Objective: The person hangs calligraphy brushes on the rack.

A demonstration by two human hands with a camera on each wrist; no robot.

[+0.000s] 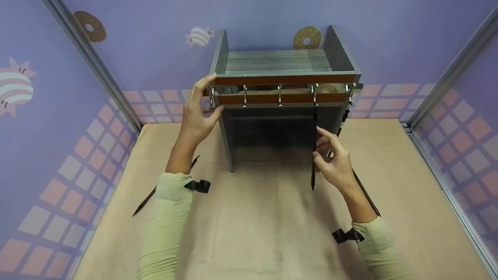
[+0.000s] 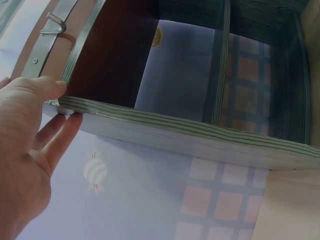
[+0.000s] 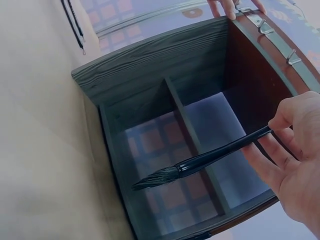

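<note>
The right hand [image 1: 335,161] pinches the shaft of a black brush [image 3: 200,162] between thumb and fingers; the brush hangs upright from the fourth metal hook [image 1: 315,93], bristle tip down, in front of the open face of the grey wooden rack [image 1: 286,64]. The left hand [image 1: 197,114] grips the rack's upper left corner, thumb below and fingers over the end of the brown hook rail [image 1: 282,98]. The rack stands at the far edge of the tan table [image 1: 264,233], against the purple wall [image 1: 155,50]. More brushes lie on the table: one [image 1: 149,196] under the left forearm near the left edge, another [image 1: 365,192] beside the right wrist.
</note>
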